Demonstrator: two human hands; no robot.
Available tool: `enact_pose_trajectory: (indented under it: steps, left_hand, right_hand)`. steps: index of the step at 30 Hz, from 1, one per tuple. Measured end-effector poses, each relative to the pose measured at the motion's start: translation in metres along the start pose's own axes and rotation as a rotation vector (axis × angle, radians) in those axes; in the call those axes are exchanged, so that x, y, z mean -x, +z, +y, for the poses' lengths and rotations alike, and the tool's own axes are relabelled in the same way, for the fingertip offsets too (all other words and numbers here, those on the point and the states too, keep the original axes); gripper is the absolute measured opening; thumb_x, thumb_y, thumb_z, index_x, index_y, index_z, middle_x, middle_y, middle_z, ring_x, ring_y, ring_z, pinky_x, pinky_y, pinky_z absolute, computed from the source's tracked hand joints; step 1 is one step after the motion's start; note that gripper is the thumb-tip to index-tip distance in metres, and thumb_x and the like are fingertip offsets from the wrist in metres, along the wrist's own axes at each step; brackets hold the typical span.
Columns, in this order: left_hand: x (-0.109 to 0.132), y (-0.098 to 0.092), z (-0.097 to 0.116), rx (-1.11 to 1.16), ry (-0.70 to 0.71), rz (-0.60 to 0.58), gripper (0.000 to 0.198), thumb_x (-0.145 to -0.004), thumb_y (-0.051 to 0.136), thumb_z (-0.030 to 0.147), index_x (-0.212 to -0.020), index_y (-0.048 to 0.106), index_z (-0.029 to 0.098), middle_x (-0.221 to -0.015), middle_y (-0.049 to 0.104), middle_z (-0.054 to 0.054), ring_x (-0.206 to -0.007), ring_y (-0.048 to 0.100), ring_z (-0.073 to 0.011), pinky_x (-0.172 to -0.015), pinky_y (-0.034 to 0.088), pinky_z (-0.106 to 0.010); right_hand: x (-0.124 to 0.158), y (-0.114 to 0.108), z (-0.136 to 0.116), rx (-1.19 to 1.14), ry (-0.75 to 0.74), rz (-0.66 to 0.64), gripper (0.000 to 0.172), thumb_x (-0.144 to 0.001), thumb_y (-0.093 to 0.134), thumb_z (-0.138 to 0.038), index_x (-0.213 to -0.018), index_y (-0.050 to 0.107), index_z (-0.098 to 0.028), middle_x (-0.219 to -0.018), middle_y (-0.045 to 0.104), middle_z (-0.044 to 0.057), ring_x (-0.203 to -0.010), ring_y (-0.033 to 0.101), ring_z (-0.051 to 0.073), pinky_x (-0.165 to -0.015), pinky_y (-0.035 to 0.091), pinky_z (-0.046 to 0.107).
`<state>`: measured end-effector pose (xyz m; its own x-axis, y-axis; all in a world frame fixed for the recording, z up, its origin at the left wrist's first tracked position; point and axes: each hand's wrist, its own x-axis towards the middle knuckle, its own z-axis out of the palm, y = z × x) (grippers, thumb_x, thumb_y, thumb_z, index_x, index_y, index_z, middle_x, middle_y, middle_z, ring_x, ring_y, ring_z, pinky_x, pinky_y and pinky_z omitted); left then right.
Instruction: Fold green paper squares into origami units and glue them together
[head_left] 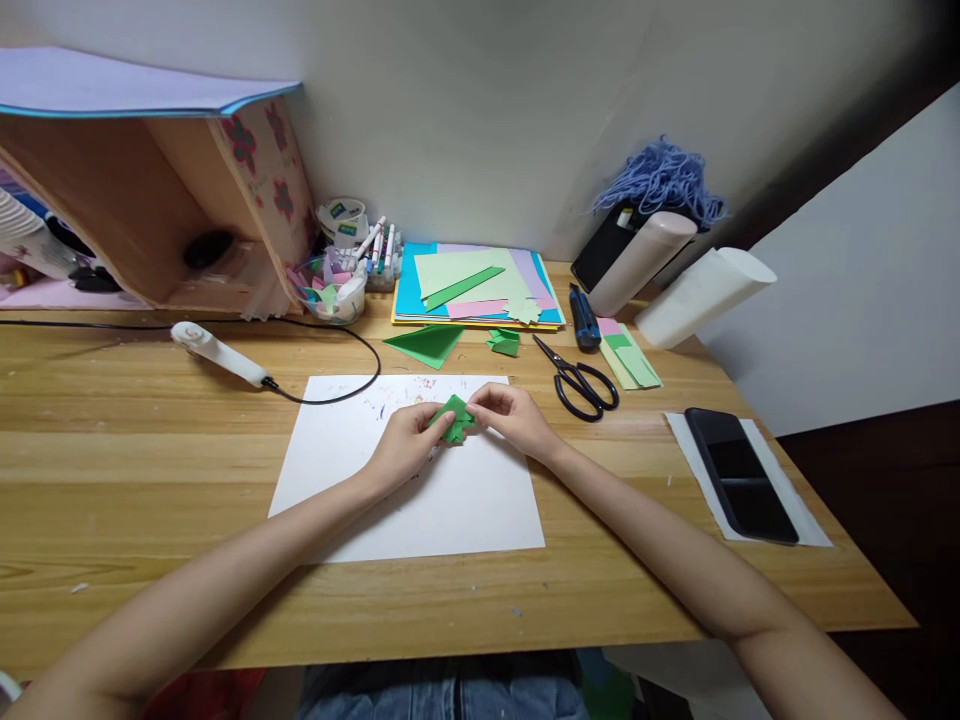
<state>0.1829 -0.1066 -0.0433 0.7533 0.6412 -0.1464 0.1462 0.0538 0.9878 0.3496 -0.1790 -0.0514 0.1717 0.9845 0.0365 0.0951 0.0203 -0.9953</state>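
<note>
A small piece of folded green paper is held above the white sheet. My left hand grips it from the left, thumb on top. From the right, my right hand pinches its edge between thumb and fingertips. The fingers partly cover the paper, so its full shape is hidden. Behind the hands lie a green paper triangle and another small folded green piece. Black-handled scissors rest on the table, right of my right hand.
A stack of coloured paper lies at the back, with a blue cutter beside it. A white corded device is at left, its cable reaching the sheet. A phone lies at right. A cardboard box stands back left.
</note>
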Motion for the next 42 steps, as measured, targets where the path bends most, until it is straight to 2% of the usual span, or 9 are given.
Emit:
enact_pose_trajectory:
  steps: [4, 7, 12, 17, 21, 27, 31, 35, 42]
  left_hand:
    - [0.001, 0.002, 0.001, 0.125, -0.017, 0.078, 0.032, -0.076, 0.059, 0.04, -0.084, 0.064, 0.01, -0.077, 0.065, -0.007, -0.073, 0.063, -0.0186, -0.069, 0.054, -0.034]
    - [0.002, 0.002, 0.001, 0.128, -0.019, 0.099, 0.032, -0.075, 0.06, 0.039, -0.084, 0.065, 0.009, -0.077, 0.066, -0.008, -0.071, 0.064, -0.0183, -0.067, 0.055, -0.033]
    - [0.002, 0.002, 0.005, 0.1, -0.01, -0.017, 0.031, -0.075, 0.06, 0.039, -0.083, 0.065, 0.01, -0.074, 0.068, -0.008, -0.066, 0.065, -0.0183, -0.064, 0.055, -0.032]
    - [0.004, 0.001, 0.011, 0.079, 0.001, -0.08, 0.03, -0.077, 0.058, 0.038, -0.079, 0.065, 0.009, -0.071, 0.069, -0.009, -0.064, 0.066, -0.0185, -0.063, 0.055, -0.031]
    - [0.004, -0.001, 0.011, 0.027, -0.01, -0.109, 0.031, -0.077, 0.057, 0.039, -0.078, 0.065, 0.009, -0.07, 0.07, -0.01, -0.062, 0.066, -0.0185, -0.061, 0.053, -0.029]
    - [0.001, -0.006, 0.009, 0.016, -0.016, -0.229, 0.032, -0.08, 0.054, 0.039, -0.08, 0.064, 0.009, -0.07, 0.07, -0.01, -0.065, 0.066, -0.0186, -0.062, 0.052, -0.029]
    - [0.002, -0.006, 0.009, 0.028, 0.0, -0.155, 0.031, -0.08, 0.054, 0.04, -0.079, 0.062, 0.01, -0.07, 0.069, -0.009, -0.063, 0.066, -0.0183, -0.059, 0.052, -0.028]
    - [0.003, -0.006, 0.009, 0.025, 0.015, -0.114, 0.031, -0.079, 0.055, 0.041, -0.076, 0.06, 0.011, -0.069, 0.069, -0.008, -0.063, 0.066, -0.0184, -0.058, 0.051, -0.028]
    - [0.001, -0.006, 0.007, 0.027, 0.022, -0.105, 0.03, -0.078, 0.055, 0.042, -0.074, 0.058, 0.012, -0.067, 0.068, -0.006, -0.061, 0.065, -0.0179, -0.059, 0.051, -0.029]
  right_hand:
    - [0.002, 0.005, 0.001, 0.018, -0.057, 0.081, 0.019, -0.075, 0.063, -0.034, -0.075, 0.06, -0.015, -0.072, 0.059, 0.002, -0.069, 0.056, 0.013, -0.065, 0.045, 0.026]
    - [0.002, 0.005, 0.001, 0.001, -0.05, 0.075, 0.018, -0.075, 0.063, -0.034, -0.076, 0.059, -0.016, -0.073, 0.058, 0.001, -0.068, 0.056, 0.012, -0.065, 0.045, 0.026]
    - [0.003, 0.003, -0.004, -0.041, 0.003, -0.024, 0.02, -0.075, 0.063, -0.035, -0.076, 0.059, -0.015, -0.072, 0.057, 0.001, -0.065, 0.055, 0.012, -0.062, 0.045, 0.025]
    - [0.004, 0.003, -0.005, -0.036, -0.033, -0.037, 0.022, -0.075, 0.063, -0.034, -0.069, 0.056, -0.015, -0.065, 0.054, 0.0, -0.061, 0.051, 0.011, -0.058, 0.041, 0.024]
    - [0.004, 0.002, -0.001, -0.005, -0.047, -0.075, 0.024, -0.08, 0.057, -0.036, -0.069, 0.052, -0.016, -0.064, 0.051, -0.001, -0.06, 0.048, 0.01, -0.058, 0.038, 0.023]
    - [0.006, 0.001, -0.003, 0.097, -0.036, -0.144, 0.027, -0.085, 0.049, -0.039, -0.071, 0.05, -0.017, -0.063, 0.048, -0.002, -0.059, 0.045, 0.01, -0.057, 0.036, 0.023]
    - [0.007, 0.003, -0.008, 0.149, -0.03, -0.116, 0.031, -0.087, 0.044, -0.041, -0.069, 0.049, -0.017, -0.062, 0.048, -0.003, -0.06, 0.045, 0.01, -0.06, 0.037, 0.024]
    - [0.005, 0.002, -0.009, 0.04, 0.06, -0.237, 0.028, -0.08, 0.055, -0.044, -0.076, 0.05, -0.017, -0.069, 0.056, -0.001, -0.064, 0.053, 0.012, -0.06, 0.041, 0.025]
    - [0.004, -0.001, -0.006, 0.099, 0.106, -0.277, 0.032, -0.076, 0.06, -0.045, -0.066, 0.047, -0.017, -0.064, 0.06, 0.0, -0.062, 0.056, 0.013, -0.053, 0.039, 0.023]
